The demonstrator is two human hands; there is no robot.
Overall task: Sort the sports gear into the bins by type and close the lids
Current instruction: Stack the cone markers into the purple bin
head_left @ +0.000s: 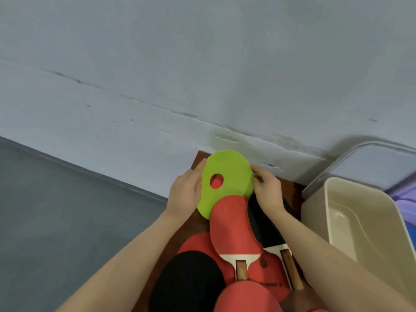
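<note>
The fingers [258, 174] of the right hand [267, 192] are curled and pinched on the right rim of a green disc marker [234, 174]. The left hand [184, 192] is laid flat against the opposite rim, fingers extended, thumb hidden behind the disc. The disc is thus grasped from both sides, tilted up toward the camera; whether its lower edge is lifted clear cannot be told, since it is overlapped by the blade of a red paddle [231, 226].

Through the disc's centre hole a red surface is seen; what it belongs to cannot be determined.

Beneath and nearer the person, further table-tennis paddles are heaped on a dark wooden surface [198, 161]: a black-faced paddle [189, 280] at lower left, and another lying black face up [265, 226] under the right forearm.

At the right, a cream bin [315, 212] stands open and apparently empty, its lid [360, 163] propped behind it against the wall. A purple-and-blue container [405, 197] is partly visible beyond it.

Judgement: the disc is being separated from the heap for sorting. It is advised that the disc be drawn up and away from the red paddle before it is carried, so that the stacked paddles are not dragged. As the disc looks thin and flexible, a two-sided hold should be kept until it is clear. Which bin suits markers cannot be established from this view.
</note>
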